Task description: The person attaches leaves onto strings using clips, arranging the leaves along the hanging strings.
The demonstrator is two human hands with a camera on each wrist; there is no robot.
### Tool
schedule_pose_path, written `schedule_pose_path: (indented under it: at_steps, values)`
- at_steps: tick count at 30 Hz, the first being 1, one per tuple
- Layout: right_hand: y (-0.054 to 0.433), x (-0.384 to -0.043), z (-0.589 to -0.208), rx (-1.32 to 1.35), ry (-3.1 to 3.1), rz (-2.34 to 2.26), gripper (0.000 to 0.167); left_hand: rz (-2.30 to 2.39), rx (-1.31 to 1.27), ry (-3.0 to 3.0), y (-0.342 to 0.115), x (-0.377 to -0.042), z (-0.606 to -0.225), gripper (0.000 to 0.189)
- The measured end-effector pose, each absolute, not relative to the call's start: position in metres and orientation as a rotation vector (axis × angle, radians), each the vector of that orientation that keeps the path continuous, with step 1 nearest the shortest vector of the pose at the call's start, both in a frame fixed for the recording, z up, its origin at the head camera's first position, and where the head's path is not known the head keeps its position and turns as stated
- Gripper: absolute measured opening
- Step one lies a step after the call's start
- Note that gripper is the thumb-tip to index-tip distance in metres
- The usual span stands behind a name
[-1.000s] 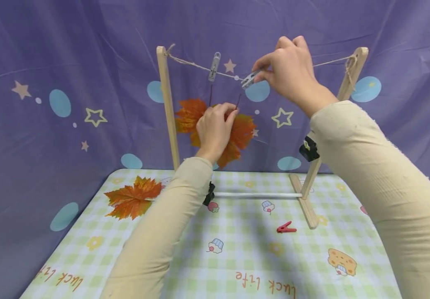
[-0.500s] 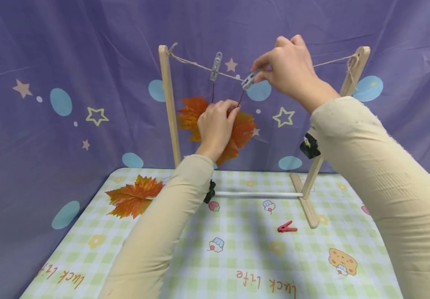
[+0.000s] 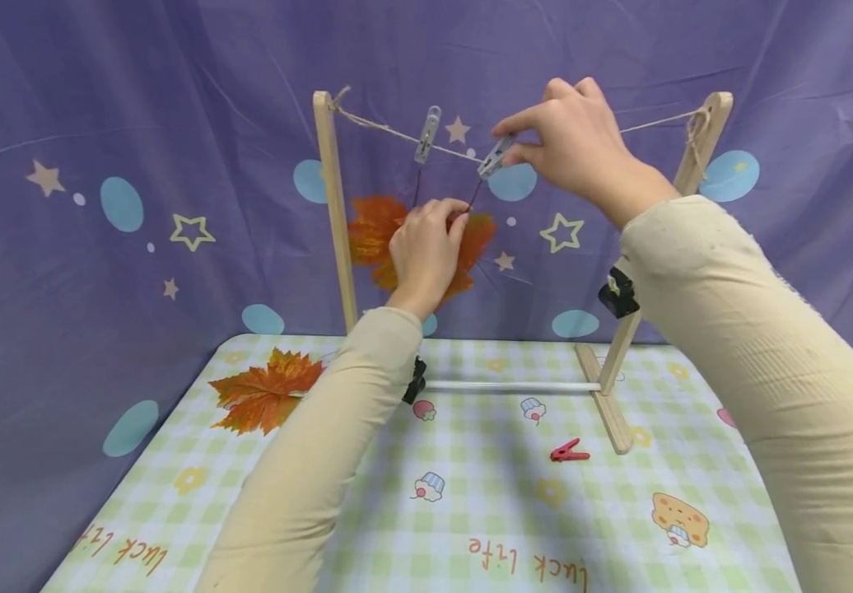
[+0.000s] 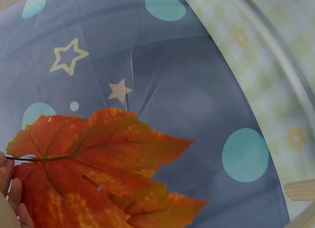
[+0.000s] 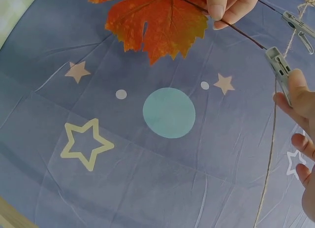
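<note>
Now the left hand [image 3: 424, 251], pinching the leaf stem [image 3: 473, 198], has lifted it to the peg [image 3: 494, 156] squeezed by the right hand [image 3: 578, 144].

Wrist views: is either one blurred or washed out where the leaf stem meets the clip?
Right wrist view: sharp and evenly lit, the leaf stem runs up to the grey clip in the right hand. Left wrist view: leaf veins crisp, the clip out of frame, the table edge bowed by the lens. Head view: soft arm shadows, no glare.

My checked table [image 3: 471, 511] carries a leaf [image 3: 263, 399], a red peg [image 3: 567, 451] and the wooden rack [image 3: 608, 412].
</note>
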State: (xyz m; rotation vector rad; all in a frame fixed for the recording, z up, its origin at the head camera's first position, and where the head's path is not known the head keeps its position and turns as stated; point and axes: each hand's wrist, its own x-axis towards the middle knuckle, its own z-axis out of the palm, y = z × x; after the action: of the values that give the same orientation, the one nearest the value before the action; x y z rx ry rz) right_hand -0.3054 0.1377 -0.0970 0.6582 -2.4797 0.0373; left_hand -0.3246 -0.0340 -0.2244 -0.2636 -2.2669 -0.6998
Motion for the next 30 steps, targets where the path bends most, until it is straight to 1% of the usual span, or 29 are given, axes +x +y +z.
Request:
schedule_pose_path:
  at_steps: [5,12,21,30]
  values:
    - [0.137,-0.306,-0.098,0.667,-2.457,0.144,0.036,-0.722,-0.305,-2.277,-0.030,-0.322,-0.222,0.021]
    - [0.130,-0.307,-0.100,0.600,-2.456,0.287,0.038,-0.757,-0.361,-2.310,-0.023,-0.317,-0.221,0.021]
    - [0.121,-0.310,-0.099,0.550,-2.482,0.401,0.038,-0.760,-0.367,-2.286,-0.022,-0.318,-0.223,0.020]
    - [0.122,-0.312,-0.100,0.486,-2.491,0.544,0.043,-0.794,-0.329,-2.321,-0.022,-0.318,-0.222,0.025]
